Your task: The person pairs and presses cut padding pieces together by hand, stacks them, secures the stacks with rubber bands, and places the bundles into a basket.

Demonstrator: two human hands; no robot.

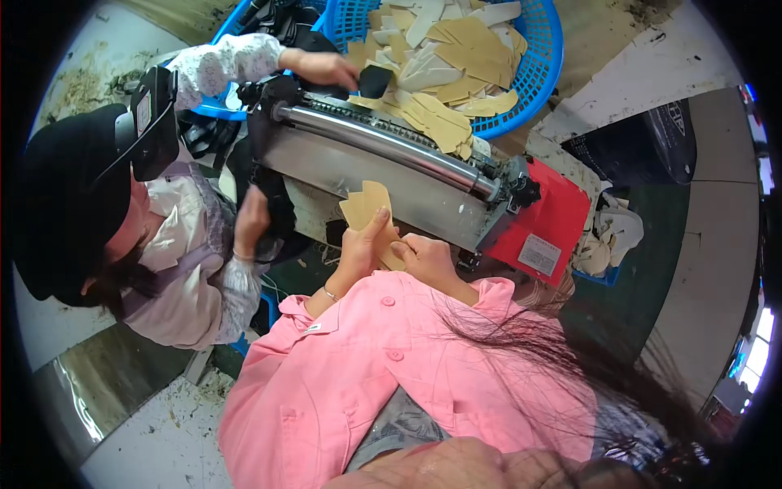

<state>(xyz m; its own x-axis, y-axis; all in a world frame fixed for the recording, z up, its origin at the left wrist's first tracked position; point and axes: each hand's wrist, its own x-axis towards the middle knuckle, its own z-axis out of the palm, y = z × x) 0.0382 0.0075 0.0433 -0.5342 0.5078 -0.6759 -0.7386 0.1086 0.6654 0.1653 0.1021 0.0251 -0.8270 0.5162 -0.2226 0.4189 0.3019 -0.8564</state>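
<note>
In front of my chest I hold a small fanned stack of tan cut-out pieces (pixel 371 205), upright with rounded tops. My left hand (pixel 358 251) is closed around the stack from the left, thumb across its face. My right hand (pixel 425 259) grips the lower right edge with its fingers pinched together. Just beyond both hands lies a roller machine (pixel 366 140) with a long shiny steel roller, a flat metal front plate and a red end housing (pixel 547 216).
Behind the machine, a blue basket (pixel 555 61) is heaped with tan and whitish pieces (pixel 468 57). At left, a co-worker's hand (pixel 322 68) reaches over the machine beside a black piece (pixel 375 81). White scraps (pixel 611 232) lie in a container at right.
</note>
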